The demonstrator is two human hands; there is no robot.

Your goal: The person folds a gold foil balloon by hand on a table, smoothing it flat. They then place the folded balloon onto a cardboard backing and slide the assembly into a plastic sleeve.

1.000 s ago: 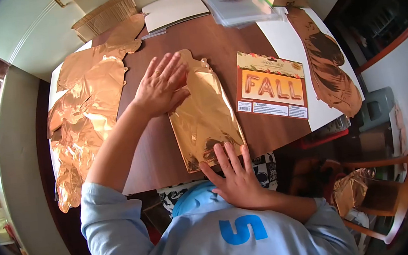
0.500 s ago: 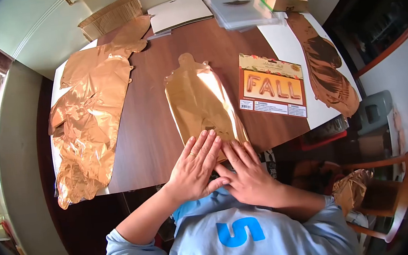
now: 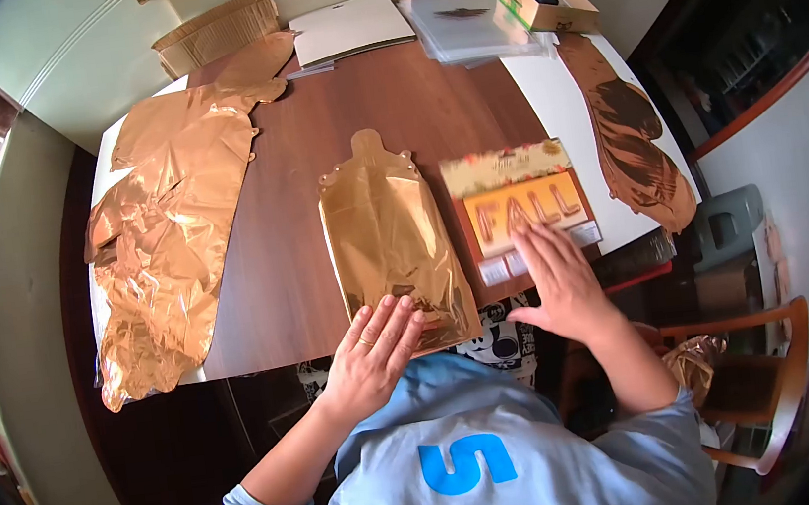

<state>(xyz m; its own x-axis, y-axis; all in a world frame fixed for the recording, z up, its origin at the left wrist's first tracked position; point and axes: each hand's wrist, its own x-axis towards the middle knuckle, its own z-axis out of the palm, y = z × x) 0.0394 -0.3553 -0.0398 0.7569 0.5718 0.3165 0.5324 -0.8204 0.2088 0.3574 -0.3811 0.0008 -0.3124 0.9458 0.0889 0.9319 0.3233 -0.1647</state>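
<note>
A folded gold foil balloon (image 3: 386,225) lies at the table's front edge, its narrow tab pointing away from me. My left hand (image 3: 375,348) rests flat on the balloon's near end, fingers together and stretched out, a ring on one finger. To the right of it, my right hand (image 3: 559,280) lies with outstretched fingers on the lower part of the printed "FALL" package (image 3: 524,204), thumb apart. The package looks blurred by motion and sits slightly tilted beside the balloon.
Large crumpled copper foil balloons (image 3: 176,219) cover the table's left side. Another foil piece (image 3: 625,128) lies along the right edge. At the back are a white board (image 3: 351,29), clear plastic sheets (image 3: 473,25) and an open cardboard box (image 3: 551,4). A wooden chair (image 3: 763,381) stands right.
My right hand has left the foil balloon and moved right onto the package, which has shifted nearer to me and left. My left hand stays on the balloon's near end.
</note>
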